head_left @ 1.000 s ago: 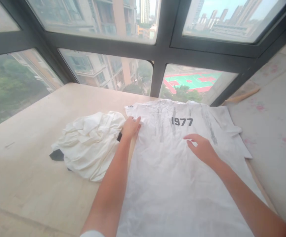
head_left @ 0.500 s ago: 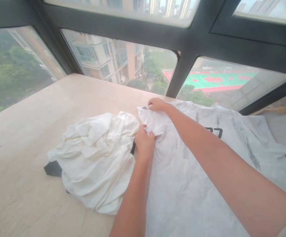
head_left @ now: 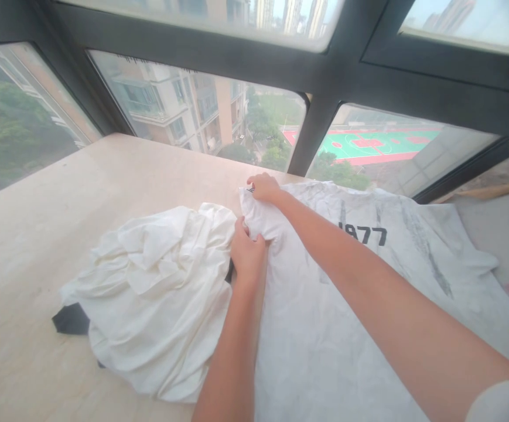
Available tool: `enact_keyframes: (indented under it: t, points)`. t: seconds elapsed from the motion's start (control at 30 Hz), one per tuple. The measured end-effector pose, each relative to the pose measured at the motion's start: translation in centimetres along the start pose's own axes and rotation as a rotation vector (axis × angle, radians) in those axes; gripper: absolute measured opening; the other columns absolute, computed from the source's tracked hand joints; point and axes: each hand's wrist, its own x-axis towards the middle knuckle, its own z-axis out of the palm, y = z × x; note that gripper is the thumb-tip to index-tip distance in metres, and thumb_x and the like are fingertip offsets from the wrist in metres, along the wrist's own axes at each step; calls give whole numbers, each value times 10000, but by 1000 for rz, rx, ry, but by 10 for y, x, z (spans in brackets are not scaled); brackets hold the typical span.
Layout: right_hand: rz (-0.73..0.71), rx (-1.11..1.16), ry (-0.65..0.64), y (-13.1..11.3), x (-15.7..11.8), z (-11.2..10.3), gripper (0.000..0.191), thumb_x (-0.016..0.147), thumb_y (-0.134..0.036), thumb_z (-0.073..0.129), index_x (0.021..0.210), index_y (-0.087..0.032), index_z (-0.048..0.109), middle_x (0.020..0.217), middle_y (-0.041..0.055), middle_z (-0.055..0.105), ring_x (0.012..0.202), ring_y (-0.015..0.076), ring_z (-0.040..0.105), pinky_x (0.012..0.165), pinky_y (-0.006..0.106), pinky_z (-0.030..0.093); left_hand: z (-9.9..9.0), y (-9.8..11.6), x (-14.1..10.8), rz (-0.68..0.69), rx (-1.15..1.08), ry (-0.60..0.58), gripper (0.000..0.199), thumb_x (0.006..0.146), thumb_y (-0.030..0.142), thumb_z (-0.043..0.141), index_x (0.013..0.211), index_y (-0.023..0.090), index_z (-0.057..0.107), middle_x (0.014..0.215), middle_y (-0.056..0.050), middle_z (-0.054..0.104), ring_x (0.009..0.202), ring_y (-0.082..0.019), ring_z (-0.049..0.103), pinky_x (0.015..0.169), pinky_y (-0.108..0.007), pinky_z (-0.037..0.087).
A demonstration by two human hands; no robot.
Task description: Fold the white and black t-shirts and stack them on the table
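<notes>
A white shirt with "1977" and grey streaks on it lies spread out on the right. My right hand pinches the far edge of its left sleeve, beside a small dark print. At the sleeve's near edge, my left hand has its thumb and fingers on the cloth; the fingertips are partly hidden in the fabric. Left of that hand lies a crumpled cream-white garment with dark parts showing at its edges.
Both garments rest on a beige stone ledge. Dark window frames rise behind and beside it. At the far right are a pale surface and a light brown strip.
The view has shifted slightly, so the crumpled garment sits lower and further left. More of the "1977" print shows beside my right forearm. Both hands remain at the sleeve.
</notes>
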Motion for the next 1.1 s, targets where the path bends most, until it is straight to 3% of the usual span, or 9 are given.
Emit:
enact_keyframes:
  t: [0.13, 0.3, 0.37, 0.5, 0.57, 0.7, 0.83, 0.97, 1.1]
  points:
    - [-27, 43, -42, 0, 0, -23, 285, 715, -93, 621, 976, -155, 716, 1028, 62, 699, 922, 183, 573, 840, 282, 432, 0, 4, 0, 29, -31, 33, 694, 787, 186, 573, 1447, 233, 363, 965, -34, 665, 824, -204, 650, 779, -342, 507]
    - [-158, 388, 233, 52, -45, -65, 194, 735, -177, 596, 894, -131, 699, 1041, 58, 697, 962, 168, 596, 867, 258, 442, 8, 13, -10, 252, -23, 52, 618, 814, 131, 540, 1411, 243, 426, 1053, -43, 659, 872, -179, 643, 808, -318, 512]
    - [-141, 476, 264, 85, -72, -72, 211, 714, -178, 589, 887, -130, 699, 1081, 67, 697, 992, 182, 605, 898, 274, 447, 14, 16, -16, 419, 9, -58, 548, 805, 86, 526, 1331, 241, 518, 1057, -45, 669, 988, -195, 625, 891, -331, 503]
    - [70, 370, 117, 141, -115, -62, 311, 654, -75, 485, 848, -125, 723, 970, 81, 725, 931, 190, 632, 917, 310, 452, 21, 19, -28, 667, 42, -383, 597, 792, 80, 562, 1358, 261, 509, 1137, -40, 679, 1093, -215, 596, 991, -376, 475]
    - [182, 352, 134, 153, -122, -53, 365, 672, -67, 447, 901, -122, 727, 985, 86, 724, 913, 184, 636, 894, 314, 464, 22, 19, -30, 723, 6, -418, 515, 815, 104, 565, 1307, 255, 549, 1171, -44, 675, 1113, -210, 594, 1002, -367, 470]
    - [231, 332, 207, 142, -110, -40, 319, 767, -156, 490, 995, -137, 713, 1054, 81, 708, 928, 178, 617, 896, 308, 457, 18, 14, -24, 705, 52, -274, 476, 810, 89, 541, 1264, 227, 566, 1236, -73, 631, 1175, -214, 557, 1036, -363, 436]
    - [179, 302, 102, 110, -86, -32, 321, 791, -258, 572, 1078, -146, 664, 1025, 61, 681, 845, 148, 587, 799, 255, 442, 18, 9, -18, 640, 323, -301, 571, 779, 141, 606, 1337, 209, 507, 1232, -116, 596, 1141, -270, 560, 983, -412, 442]
    - [200, 224, 63, 92, -73, -32, 96, 734, -234, 608, 773, -146, 618, 754, 14, 592, 713, 128, 497, 687, 245, 381, 26, 12, -19, 587, 488, -231, 540, 847, 261, 616, 1364, 194, 475, 1145, -120, 613, 1050, -273, 587, 899, -383, 454]
    - [247, 254, 55, 91, -71, -44, 118, 743, -221, 601, 662, -158, 543, 623, -6, 493, 635, 112, 434, 646, 257, 369, 28, 13, -20, 530, 470, -178, 502, 870, 203, 553, 1366, 174, 477, 1088, -121, 635, 992, -258, 618, 829, -338, 465]
